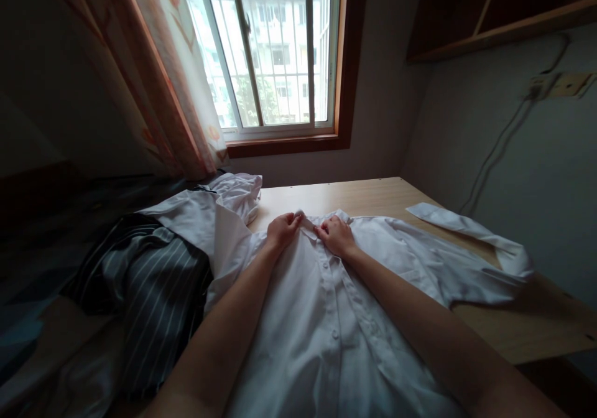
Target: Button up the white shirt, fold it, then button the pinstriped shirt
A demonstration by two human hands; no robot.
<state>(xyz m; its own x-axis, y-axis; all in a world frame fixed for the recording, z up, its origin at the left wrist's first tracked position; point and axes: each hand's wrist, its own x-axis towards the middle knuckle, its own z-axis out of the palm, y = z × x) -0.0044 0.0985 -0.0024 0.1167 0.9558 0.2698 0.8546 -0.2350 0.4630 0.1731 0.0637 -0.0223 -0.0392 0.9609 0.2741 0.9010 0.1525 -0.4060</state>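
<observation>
A white button-up shirt (298, 318) lies spread over the wooden table, its collar toward the window and its front placket with buttons running toward me. My left hand (283, 230) pinches the left part of the collar between thumb and fingers. At the collar's right part, my right hand (336, 236) has its fingers curled over the fabric and closed on it. A short strip of the collar shows between the two hands. One long sleeve stretches out to the right, its cuff folded back on the table.
Dark striped clothing (158, 281) and a crumpled white garment (233, 191) lie at the left. The wooden table (364, 195) reaches back toward the window (275, 51). A patterned curtain (172, 82) hangs at the left. On the right wall a cable (494, 144) runs down from a socket below a shelf.
</observation>
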